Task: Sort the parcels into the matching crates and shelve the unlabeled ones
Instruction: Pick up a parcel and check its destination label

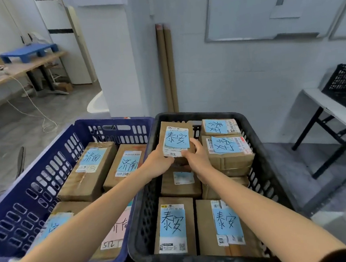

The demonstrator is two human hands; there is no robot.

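Note:
A brown parcel (176, 137) with a blue handwritten label is held over the black crate (195, 116), near its far left corner. My left hand (160, 162) grips its lower left edge and my right hand (196, 155) grips its lower right edge. Several other brown parcels with the same blue label lie in the black crate, such as one at the front (173, 225). To the left stands a blue crate (47, 160) with several parcels bearing a different blue label (88, 169).
A second black crate (344, 82) sits on a white folding table (330, 107) at the right. Cardboard tubes (166, 68) lean on the wall behind the crates. A wooden bench (20, 67) with a blue stool is at far left.

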